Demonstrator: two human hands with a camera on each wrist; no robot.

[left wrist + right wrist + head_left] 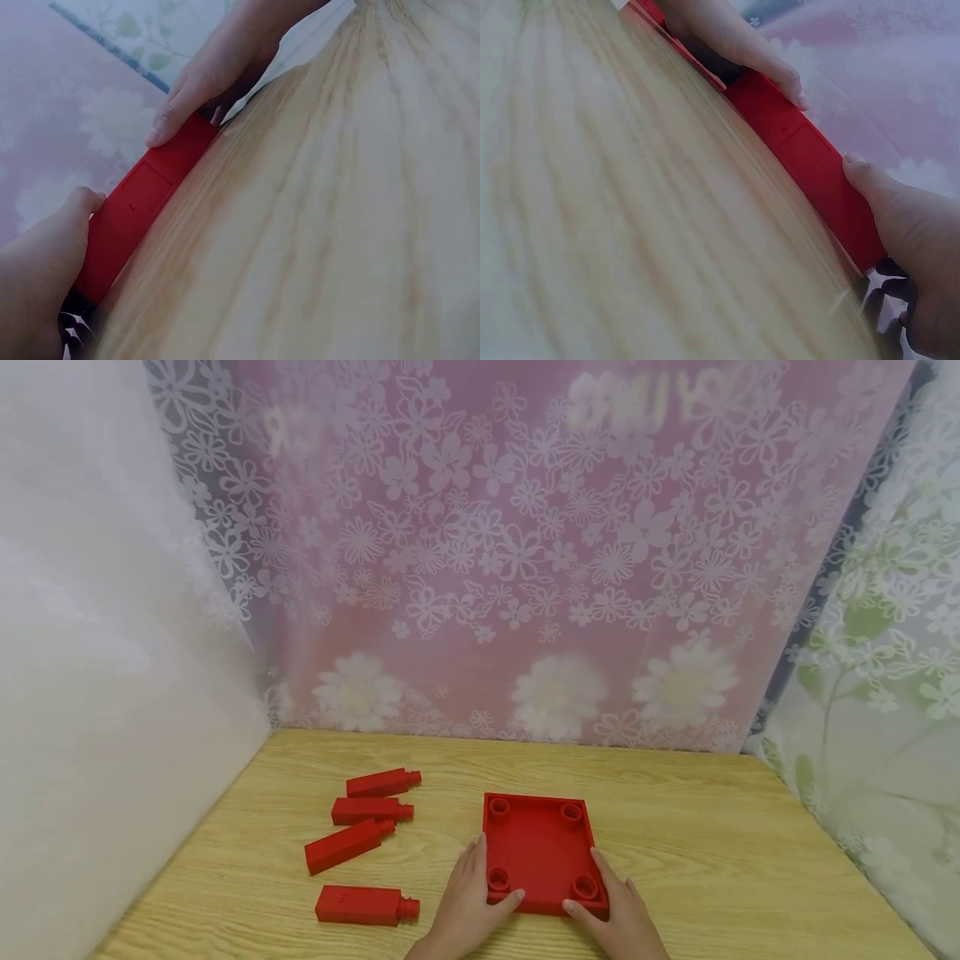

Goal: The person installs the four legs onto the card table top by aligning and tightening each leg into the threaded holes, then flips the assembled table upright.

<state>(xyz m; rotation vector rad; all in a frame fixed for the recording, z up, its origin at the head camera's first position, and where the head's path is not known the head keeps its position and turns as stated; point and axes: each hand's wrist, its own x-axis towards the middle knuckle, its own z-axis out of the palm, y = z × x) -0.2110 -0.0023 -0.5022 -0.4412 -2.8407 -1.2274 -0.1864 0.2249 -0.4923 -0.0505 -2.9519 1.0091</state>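
A red square toy tabletop point(534, 852) lies underside up on the wooden table, with a raised rim and a round socket in each corner. My left hand point(467, 897) holds its near left corner, thumb over the near rim and fingers along the left side. At the near right corner my right hand point(628, 917) grips it the same way. Both wrist views show the near side wall of the tabletop point(133, 217) between the two hands. The fingertips behind it are partly hidden.
Several red square legs point(367, 906) with threaded ends lie left of my left hand, their threads pointing right. The wooden table point(697, 835) extends to both sides. A floral curtain point(480, 568) hangs behind, and pale sheets point(112, 652) stand at left and right.
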